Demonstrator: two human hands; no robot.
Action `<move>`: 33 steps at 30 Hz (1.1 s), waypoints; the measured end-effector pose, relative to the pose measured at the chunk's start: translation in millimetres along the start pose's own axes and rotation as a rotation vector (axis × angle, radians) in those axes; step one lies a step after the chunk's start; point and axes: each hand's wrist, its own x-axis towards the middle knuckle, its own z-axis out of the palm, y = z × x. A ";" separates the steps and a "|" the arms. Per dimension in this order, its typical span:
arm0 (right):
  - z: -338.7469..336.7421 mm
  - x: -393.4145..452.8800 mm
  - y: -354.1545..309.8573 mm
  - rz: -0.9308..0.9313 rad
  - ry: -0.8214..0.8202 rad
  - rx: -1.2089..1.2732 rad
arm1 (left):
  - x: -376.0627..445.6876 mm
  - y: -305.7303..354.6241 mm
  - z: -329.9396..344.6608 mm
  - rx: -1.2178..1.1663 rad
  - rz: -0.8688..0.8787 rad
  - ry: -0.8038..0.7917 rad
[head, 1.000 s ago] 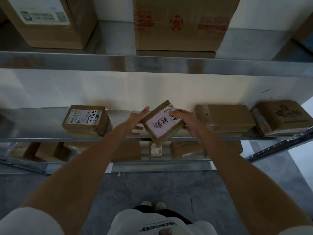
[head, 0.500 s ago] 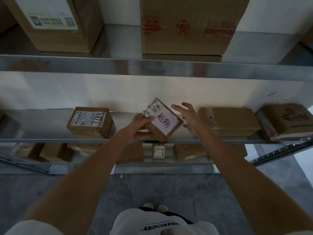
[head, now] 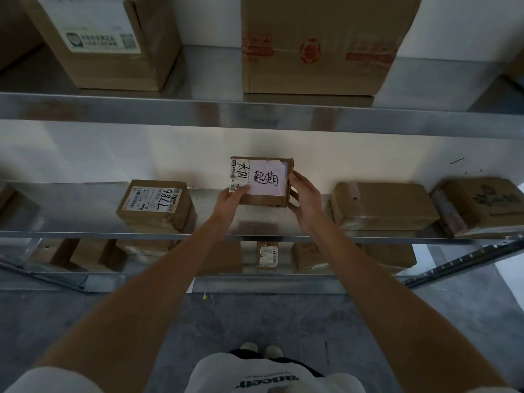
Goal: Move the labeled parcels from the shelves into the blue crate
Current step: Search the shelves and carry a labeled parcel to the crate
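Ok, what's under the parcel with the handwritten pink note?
Both hands hold the parcel lifted above the middle shelf: left hand, right hand. Below it only bare metal with its dim reflection shows. Its underside is hidden.

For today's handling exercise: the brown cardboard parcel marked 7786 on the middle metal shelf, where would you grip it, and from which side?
Grip the brown cardboard parcel marked 7786 by its two short side faces, coming from the open front of the middle metal shelf. It lies flat, label up, near the front edge, with bare shelf on both sides for fingers; the wall behind blocks a rear approach.
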 end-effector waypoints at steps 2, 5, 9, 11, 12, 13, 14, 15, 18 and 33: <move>6.6 -5.0 -0.9 -0.038 0.020 0.004 | -3.5 2.3 7.5 -0.064 0.095 0.014; 11.5 -9.6 -0.8 -0.070 0.054 -0.020 | -1.4 1.4 13.6 -0.121 0.209 0.048; 15.7 -14.1 1.6 -0.136 0.118 -0.089 | 3.7 1.3 22.3 -0.147 0.287 0.043; 15.0 -18.3 5.4 -0.166 0.146 -0.095 | 5.0 -0.3 30.0 -0.149 0.296 0.018; 13.7 -20.8 7.4 -0.169 0.157 -0.088 | 6.4 -2.3 34.5 -0.139 0.302 0.005; 10.7 -21.4 10.5 -0.158 0.173 -0.086 | 7.5 -5.4 38.9 -0.116 0.297 -0.007; 6.9 -21.8 13.5 -0.151 0.193 -0.087 | 7.6 -8.5 44.1 -0.108 0.291 -0.023; 1.2 -22.7 15.6 -0.138 0.224 -0.076 | 8.4 -12.5 48.8 -0.090 0.282 -0.042; -20.9 -34.3 18.2 -0.107 0.336 -0.029 | 12.5 -27.8 66.2 -0.027 0.246 -0.129; -199.1 -97.9 37.0 -0.032 0.632 0.222 | -55.0 -72.5 225.2 0.194 0.185 -0.372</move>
